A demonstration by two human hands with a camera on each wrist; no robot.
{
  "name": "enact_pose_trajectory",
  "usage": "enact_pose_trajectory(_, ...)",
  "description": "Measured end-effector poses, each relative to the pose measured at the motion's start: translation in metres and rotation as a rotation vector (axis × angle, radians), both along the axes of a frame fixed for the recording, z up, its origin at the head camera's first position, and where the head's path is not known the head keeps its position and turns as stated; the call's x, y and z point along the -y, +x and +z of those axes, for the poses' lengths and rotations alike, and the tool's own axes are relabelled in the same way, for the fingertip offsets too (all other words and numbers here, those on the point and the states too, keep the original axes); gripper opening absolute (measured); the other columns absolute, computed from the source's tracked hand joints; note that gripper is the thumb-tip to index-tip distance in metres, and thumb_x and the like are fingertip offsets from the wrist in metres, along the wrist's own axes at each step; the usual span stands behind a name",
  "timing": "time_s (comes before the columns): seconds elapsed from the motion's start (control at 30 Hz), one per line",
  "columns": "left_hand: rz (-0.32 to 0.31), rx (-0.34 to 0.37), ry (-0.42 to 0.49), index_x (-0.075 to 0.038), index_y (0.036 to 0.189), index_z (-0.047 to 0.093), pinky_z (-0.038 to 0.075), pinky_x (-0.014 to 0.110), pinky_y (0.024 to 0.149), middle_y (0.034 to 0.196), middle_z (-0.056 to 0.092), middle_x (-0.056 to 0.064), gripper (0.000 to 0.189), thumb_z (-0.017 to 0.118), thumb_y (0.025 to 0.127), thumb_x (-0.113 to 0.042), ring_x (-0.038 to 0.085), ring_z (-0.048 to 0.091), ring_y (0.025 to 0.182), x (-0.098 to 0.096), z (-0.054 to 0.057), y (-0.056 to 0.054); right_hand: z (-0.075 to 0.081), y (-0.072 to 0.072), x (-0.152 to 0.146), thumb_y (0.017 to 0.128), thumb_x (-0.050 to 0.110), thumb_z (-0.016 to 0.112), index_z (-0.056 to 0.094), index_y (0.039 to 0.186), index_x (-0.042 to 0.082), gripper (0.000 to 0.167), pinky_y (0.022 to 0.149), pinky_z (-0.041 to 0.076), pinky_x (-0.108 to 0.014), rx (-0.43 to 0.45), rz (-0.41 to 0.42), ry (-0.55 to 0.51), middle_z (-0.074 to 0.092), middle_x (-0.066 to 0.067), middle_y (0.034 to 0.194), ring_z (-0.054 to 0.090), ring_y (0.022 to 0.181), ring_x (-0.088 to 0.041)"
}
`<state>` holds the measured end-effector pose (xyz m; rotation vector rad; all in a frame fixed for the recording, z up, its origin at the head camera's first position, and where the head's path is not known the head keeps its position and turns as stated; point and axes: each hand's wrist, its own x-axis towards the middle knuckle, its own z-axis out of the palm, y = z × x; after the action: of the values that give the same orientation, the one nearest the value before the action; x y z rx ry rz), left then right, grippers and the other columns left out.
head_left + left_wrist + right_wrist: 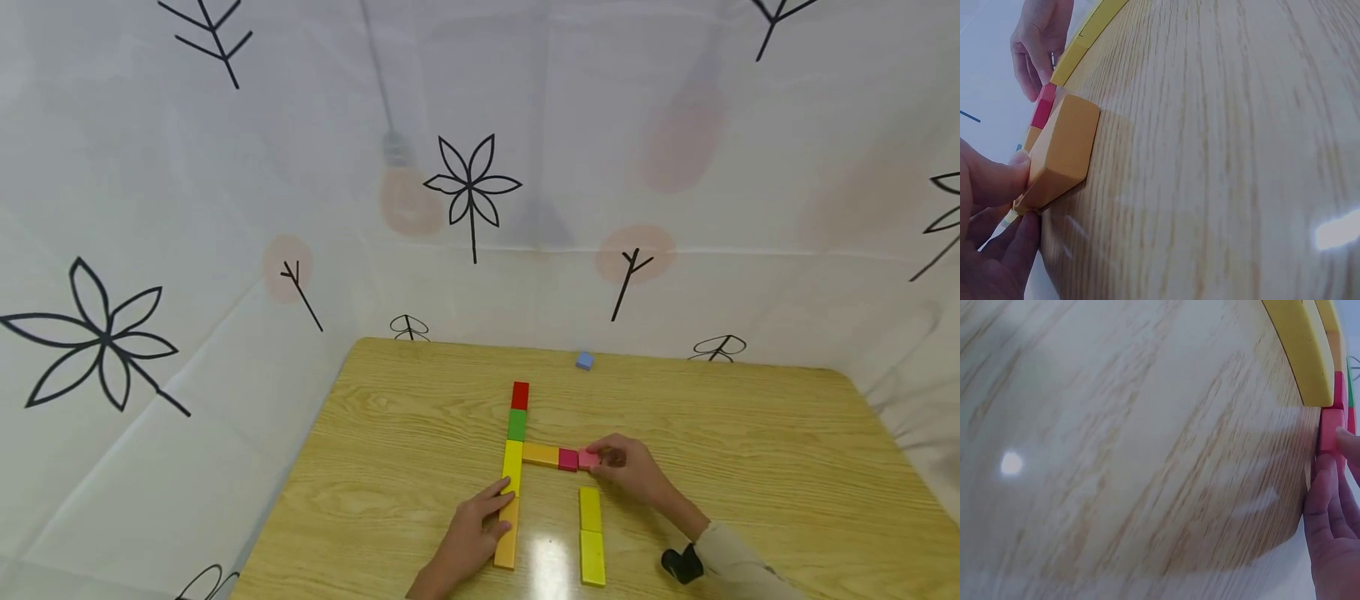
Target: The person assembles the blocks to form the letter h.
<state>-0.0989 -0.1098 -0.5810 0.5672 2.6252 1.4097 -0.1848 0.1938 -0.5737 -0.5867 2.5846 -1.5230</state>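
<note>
A column of blocks lies on the table, running from a red block (520,396) through a green block (517,425) and a yellow block (513,458) to an orange block (506,546). My left hand (471,533) holds the orange block (1063,150) near its join with the yellow one, thumb and fingers about it. From the column a row extends right: another orange block (541,453), a dark pink block (567,460) and a lighter pink block (587,460). At the row's right end, my right hand (630,471) pinches the lighter pink block (1330,428) between thumb and fingers.
Two yellow blocks (592,557) lie end to end below the row's right end. A small blue block (585,361) sits near the table's far edge. Beside the right sleeve is a black object (681,564). A white patterned cloth (540,283) hangs behind the wooden table (750,450).
</note>
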Motion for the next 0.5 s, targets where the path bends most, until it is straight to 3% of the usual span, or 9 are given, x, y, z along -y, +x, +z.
enact_pose_trajectory(0.27,0.011,0.021,0.0,-0.004,0.13,0.057,0.039,0.04,0.102,0.144,0.043,0.003,0.042,0.063,0.089,-0.008,0.026,0.041,0.13,-0.0005,0.001,-0.0003,-0.0001,-0.0003,0.0019,0.083,0.003,0.071,0.067,0.105,-0.002,0.023,0.058,0.049,-0.023,-0.024,0.019,-0.02,0.063,-0.014,0.096,0.055,0.074,-0.011)
enact_pose_trajectory(0.5,0.01,0.054,0.009,-0.005,0.131,0.056,0.038,0.04,0.103,0.145,0.042,0.001,0.042,0.063,0.09,-0.009,0.025,0.04,0.131,-0.0012,0.0007,-0.0004,-0.0008,-0.0009,0.0014,0.083,0.003,0.071,0.067,0.104,-0.001,0.022,0.065,0.05,-0.023,-0.005,0.019,-0.005,0.064,-0.013,0.1,0.055,0.076,-0.012)
